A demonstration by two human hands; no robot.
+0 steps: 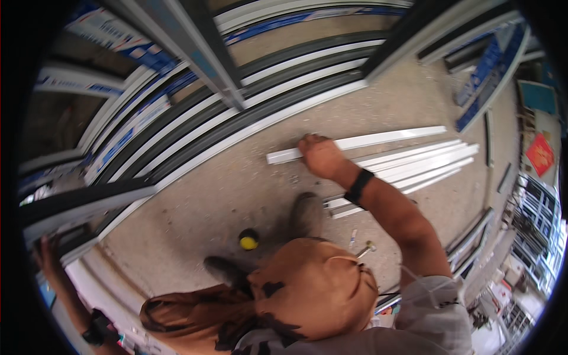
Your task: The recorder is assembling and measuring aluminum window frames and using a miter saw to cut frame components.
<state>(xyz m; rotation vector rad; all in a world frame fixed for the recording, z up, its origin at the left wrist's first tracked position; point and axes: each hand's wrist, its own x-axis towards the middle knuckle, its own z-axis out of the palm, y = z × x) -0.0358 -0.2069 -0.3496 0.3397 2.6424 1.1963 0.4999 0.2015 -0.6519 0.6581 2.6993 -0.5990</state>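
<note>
My right hand [321, 156] is closed over a white profile bar [390, 138] near its left end, and the bar lies low over the concrete floor. Beside it, to the right and nearer to me, several more white profile bars [414, 167] lie in a loose bundle under my right forearm. At the far left edge my left hand [48, 253] is raised against the lower end of a dark window frame [89, 201]. Its fingers are dim and partly lost against the frame, so their grip does not show.
Large grey and white frames [260, 112] with blue film lean across the far side. A black and yellow tape measure [248, 239] sits on the floor [183, 219] by my feet. A hammer [368, 247] lies right of my knee. More film-covered profiles [491, 77] stand at the right.
</note>
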